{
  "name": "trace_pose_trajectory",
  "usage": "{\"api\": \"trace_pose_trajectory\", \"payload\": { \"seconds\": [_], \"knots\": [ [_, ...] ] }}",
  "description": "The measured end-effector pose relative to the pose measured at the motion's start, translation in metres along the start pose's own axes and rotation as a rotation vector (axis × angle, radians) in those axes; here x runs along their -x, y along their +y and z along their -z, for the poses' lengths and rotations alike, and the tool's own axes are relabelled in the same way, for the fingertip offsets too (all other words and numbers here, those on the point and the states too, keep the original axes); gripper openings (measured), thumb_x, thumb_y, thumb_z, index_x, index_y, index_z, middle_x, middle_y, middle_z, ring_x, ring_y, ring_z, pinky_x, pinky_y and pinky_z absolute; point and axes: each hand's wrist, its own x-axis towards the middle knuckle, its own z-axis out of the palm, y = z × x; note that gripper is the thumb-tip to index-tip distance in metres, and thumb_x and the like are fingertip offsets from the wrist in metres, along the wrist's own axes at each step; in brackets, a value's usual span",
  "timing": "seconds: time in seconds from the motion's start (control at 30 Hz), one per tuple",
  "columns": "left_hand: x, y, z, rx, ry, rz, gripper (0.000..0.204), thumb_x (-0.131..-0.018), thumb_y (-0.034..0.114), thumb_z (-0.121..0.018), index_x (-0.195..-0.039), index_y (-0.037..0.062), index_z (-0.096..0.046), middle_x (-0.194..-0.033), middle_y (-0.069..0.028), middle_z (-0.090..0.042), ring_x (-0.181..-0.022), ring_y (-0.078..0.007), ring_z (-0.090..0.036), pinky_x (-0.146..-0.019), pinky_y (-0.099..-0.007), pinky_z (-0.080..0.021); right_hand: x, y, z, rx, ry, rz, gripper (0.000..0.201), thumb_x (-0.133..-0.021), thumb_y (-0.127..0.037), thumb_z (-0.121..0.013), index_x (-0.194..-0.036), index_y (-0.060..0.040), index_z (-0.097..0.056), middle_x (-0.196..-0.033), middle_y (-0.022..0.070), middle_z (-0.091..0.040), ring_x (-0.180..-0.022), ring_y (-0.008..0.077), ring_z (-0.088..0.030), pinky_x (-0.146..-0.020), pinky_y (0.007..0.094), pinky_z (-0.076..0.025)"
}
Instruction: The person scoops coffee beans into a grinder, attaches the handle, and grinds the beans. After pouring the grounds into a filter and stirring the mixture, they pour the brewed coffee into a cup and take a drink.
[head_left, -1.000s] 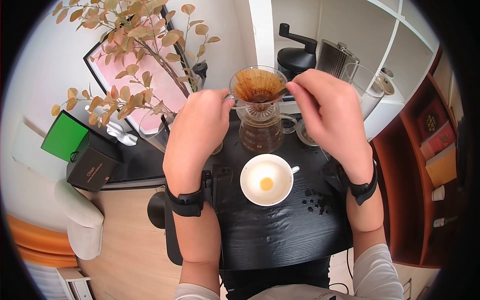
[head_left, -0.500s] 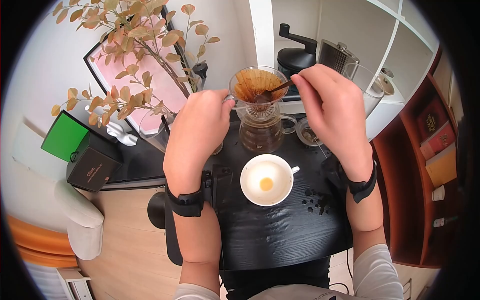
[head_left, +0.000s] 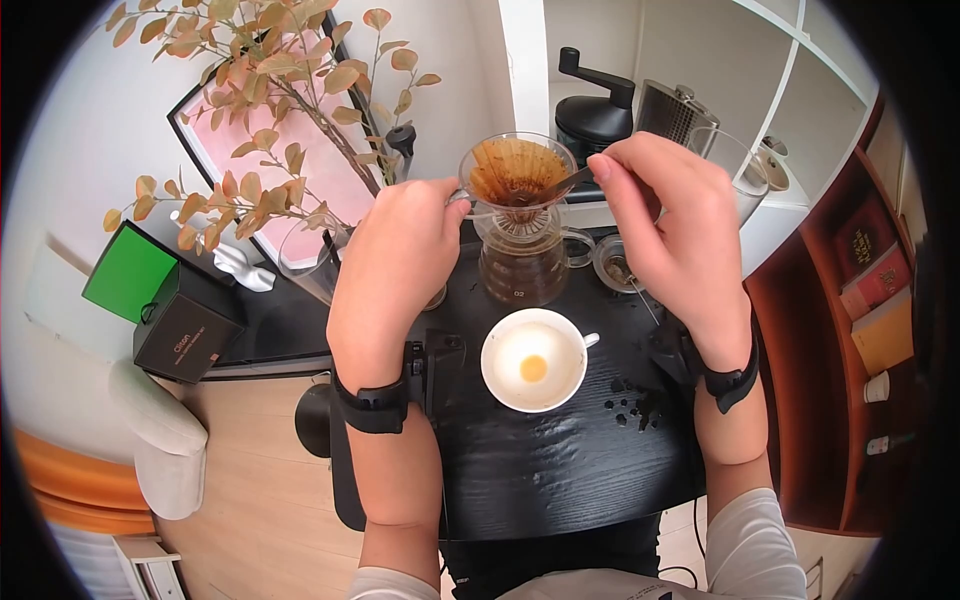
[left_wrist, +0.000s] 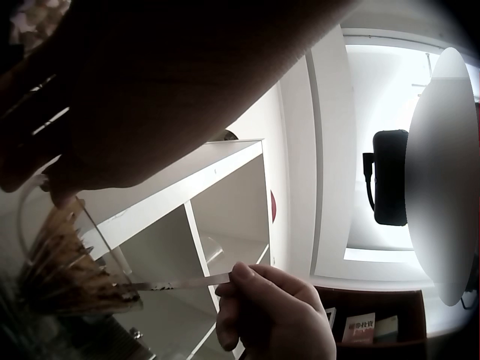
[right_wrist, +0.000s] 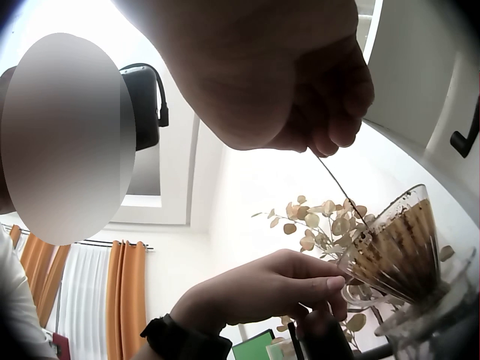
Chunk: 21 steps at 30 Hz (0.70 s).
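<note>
A glass dripper with a brown-stained paper filter sits on a glass server holding dark liquid. My left hand pinches the dripper's handle at its left side. My right hand pinches the end of a thin spoon, whose far end is inside the filter among dark grounds. In the left wrist view the spoon runs from the right hand into the filter. A white cup with a little yellowish liquid stands in front of the server.
Behind the dripper is a black hand grinder, with a metal flask beside it. A small round metal dish lies right of the server. Leafy branches rise at the left, near a black box. Dark spots dot the table.
The right hand has moved slightly right, and the spoon lies at a shifted angle, its bowl lower in the filter than half a second ago. The left hand has stayed in place.
</note>
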Motion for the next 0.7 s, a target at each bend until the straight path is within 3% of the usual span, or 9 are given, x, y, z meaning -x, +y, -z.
{"api": "trace_pose_trajectory", "payload": {
  "seconds": [0.37, 0.43, 0.47, 0.53, 0.7],
  "knots": [
    [0.001, 0.001, 0.000, 0.010, 0.001, 0.003, 0.030, -0.100, 0.011, -0.064, -0.123, -0.0072, -0.070, -0.083, -0.0263, -0.072, -0.081, -0.0396, -0.073, -0.076, -0.0432, -0.055, 0.000, 0.007, -0.002, 0.117, -0.023, -0.012, 0.015, -0.096, -0.010, -0.068, -0.084, -0.0011, -0.064, -0.077, 0.0157, -0.063, -0.070, 0.0392, -0.064, -0.062, 0.0459, -0.050],
    [0.000, 0.002, 0.000, 0.082, -0.027, 0.049, 0.018, -0.100, 0.011, -0.063, -0.099, -0.0060, -0.068, -0.092, -0.0303, -0.068, -0.094, -0.0501, -0.065, -0.083, -0.0553, -0.053, 0.000, 0.004, -0.001, 0.079, -0.029, -0.007, 0.015, -0.096, -0.010, -0.068, -0.084, -0.0011, -0.064, -0.077, 0.0157, -0.062, -0.070, 0.0393, -0.064, -0.062, 0.0460, -0.050],
    [0.000, -0.001, -0.001, 0.081, -0.026, 0.048, 0.018, -0.100, 0.011, -0.063, -0.099, -0.0060, -0.068, -0.092, -0.0303, -0.068, -0.094, -0.0501, -0.065, -0.083, -0.0553, -0.053, 0.000, 0.003, 0.000, 0.039, -0.037, -0.004, 0.016, -0.096, -0.010, -0.069, -0.085, -0.0011, -0.064, -0.077, 0.0157, -0.062, -0.071, 0.0395, -0.064, -0.062, 0.0461, -0.050],
    [0.000, -0.011, -0.006, 0.042, 0.016, -0.062, 0.030, -0.101, 0.007, -0.060, -0.126, -0.0068, -0.068, -0.082, -0.0231, -0.070, -0.074, -0.0360, -0.071, -0.071, -0.0416, -0.055, 0.001, 0.005, 0.001, 0.034, -0.069, -0.032, 0.015, -0.096, -0.010, -0.069, -0.085, -0.0009, -0.064, -0.076, 0.0158, -0.062, -0.070, 0.0396, -0.063, -0.062, 0.0462, -0.050],
    [0.005, -0.009, -0.002, 0.154, 0.018, -0.017, 0.033, -0.102, 0.004, -0.057, -0.132, -0.0050, -0.067, -0.083, -0.0156, -0.070, -0.068, -0.0257, -0.068, -0.067, -0.0378, -0.055, -0.004, 0.018, 0.010, 0.010, -0.070, -0.135, 0.010, -0.095, -0.007, -0.070, -0.089, 0.0004, -0.068, -0.075, 0.0173, -0.061, -0.070, 0.0403, -0.062, -0.062, 0.0466, -0.048]
  ]
}}
